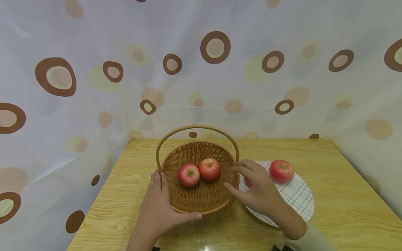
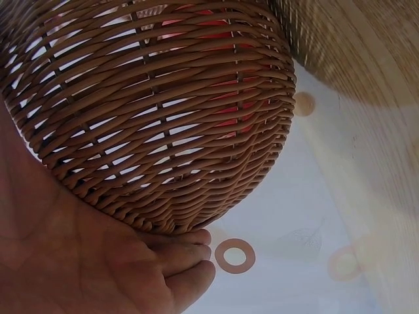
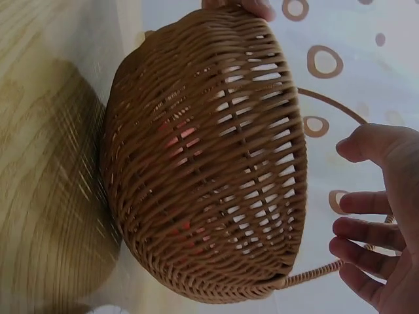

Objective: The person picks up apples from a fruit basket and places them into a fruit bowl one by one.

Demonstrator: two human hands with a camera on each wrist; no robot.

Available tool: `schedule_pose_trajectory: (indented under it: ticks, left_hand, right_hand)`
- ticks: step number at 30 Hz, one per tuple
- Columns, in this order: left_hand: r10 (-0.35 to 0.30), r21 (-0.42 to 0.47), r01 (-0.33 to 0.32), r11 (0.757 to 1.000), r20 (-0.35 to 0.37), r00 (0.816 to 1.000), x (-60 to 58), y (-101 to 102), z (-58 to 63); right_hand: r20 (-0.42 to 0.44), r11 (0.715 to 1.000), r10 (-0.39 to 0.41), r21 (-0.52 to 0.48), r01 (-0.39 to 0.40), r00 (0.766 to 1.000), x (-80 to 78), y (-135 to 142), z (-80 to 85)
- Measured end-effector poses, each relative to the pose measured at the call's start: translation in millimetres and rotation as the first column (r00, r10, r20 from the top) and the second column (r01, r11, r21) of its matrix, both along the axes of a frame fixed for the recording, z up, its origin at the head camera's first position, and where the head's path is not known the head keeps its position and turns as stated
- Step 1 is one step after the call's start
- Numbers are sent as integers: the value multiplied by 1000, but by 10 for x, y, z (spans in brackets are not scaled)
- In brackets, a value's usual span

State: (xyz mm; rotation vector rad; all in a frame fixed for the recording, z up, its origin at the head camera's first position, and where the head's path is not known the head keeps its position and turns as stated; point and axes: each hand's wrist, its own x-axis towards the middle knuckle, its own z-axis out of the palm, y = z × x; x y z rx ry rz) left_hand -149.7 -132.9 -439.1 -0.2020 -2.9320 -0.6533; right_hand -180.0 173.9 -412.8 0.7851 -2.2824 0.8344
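Observation:
Two red apples, one at the left [image 1: 189, 175] and one at the right [image 1: 209, 169], lie side by side in a brown wicker basket [image 1: 201, 198] with an arched handle. My left hand [image 1: 158, 205] rests against the basket's left side, fingers straight along it and thumb stretched along the front rim. In the left wrist view its palm faces the woven wall [image 2: 157, 118]. Over the basket's right rim is my right hand [image 1: 259, 188], thumb and fingers spread, nothing between them. Red shows through the weave [image 3: 209, 157] in the right wrist view.
To the right of the basket lies a round white plate [image 1: 296, 195] with a blue grid pattern. One apple [image 1: 281, 171] sits on its far part; another [image 1: 261, 168] is mostly hidden behind my right hand. A dotted curtain [image 1: 194, 80] closes off the wooden table's [image 1: 339, 181] back.

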Motion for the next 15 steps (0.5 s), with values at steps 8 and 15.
schedule_pose_trajectory:
  ticks: [8, 15]
  left_hand:
    - [-1, -9, 1, 1000, -16, 1000, 3, 1, -43]
    - [11, 6, -11, 1000, 16, 1000, 1, 16, -14]
  right_hand:
    - [50, 998, 61, 31, -63, 997, -31, -134, -65]
    - [77, 993, 65, 96, -73, 995, -142, -273, -69]
